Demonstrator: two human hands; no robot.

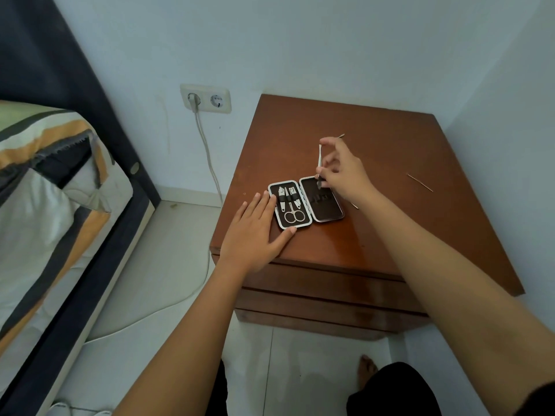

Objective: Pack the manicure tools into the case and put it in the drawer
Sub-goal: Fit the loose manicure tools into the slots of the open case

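- The case [305, 203] lies open near the left front of the nightstand's tabletop [390, 223], its left half already holding scissors [293, 212] and two clipper-like tools under straps.
- The left hand [255, 232] lies flat with fingers spread, fingertips touching the case's left edge, gripping nothing.
- The right hand [342, 171] pinches a slim metal tool [320, 163] upright in its fingers, the tip down over the empty right half.
- Loose thin tools remain: one far right [420, 182], one poking out beyond the right hand [341, 135], and one just beside the case under the wrist.
- Risks, I'd say: the tool could miss its strap loop, the wrist could sweep the nearby piece off, or the case could slide if the bracing hand lifts.
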